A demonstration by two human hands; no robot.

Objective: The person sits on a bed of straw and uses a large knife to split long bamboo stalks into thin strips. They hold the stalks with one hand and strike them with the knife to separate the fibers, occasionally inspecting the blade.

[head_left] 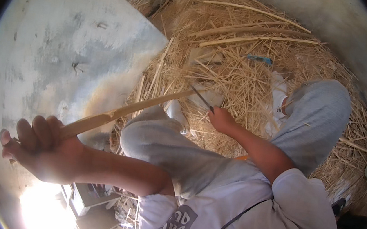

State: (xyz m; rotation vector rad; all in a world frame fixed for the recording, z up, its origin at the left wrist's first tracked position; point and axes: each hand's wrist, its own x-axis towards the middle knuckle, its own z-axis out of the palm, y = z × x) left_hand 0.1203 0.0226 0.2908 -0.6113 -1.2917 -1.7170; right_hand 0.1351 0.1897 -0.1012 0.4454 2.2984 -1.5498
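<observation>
My left hand [54, 152], raised at the left, is closed round one end of a long pale bamboo strip [134, 107]. A knot shows along its length. It slants down and away to the right, over my left knee, its far end near a flat grey stone [212, 99] among the shavings. My right hand [222, 120] is closed on the dark handle of a knife [202, 98]. The narrow blade points up and left, close to the strip's far end; I cannot tell whether they touch.
Straw-like shavings [241, 82] cover the floor between and around my grey-trousered legs. Longer bamboo strips [255, 40] lie at the far side, with a small blue object [260, 59] nearer. A stained pale wall [78, 43] rises at the left. A box-like object [87, 201] stands lower left.
</observation>
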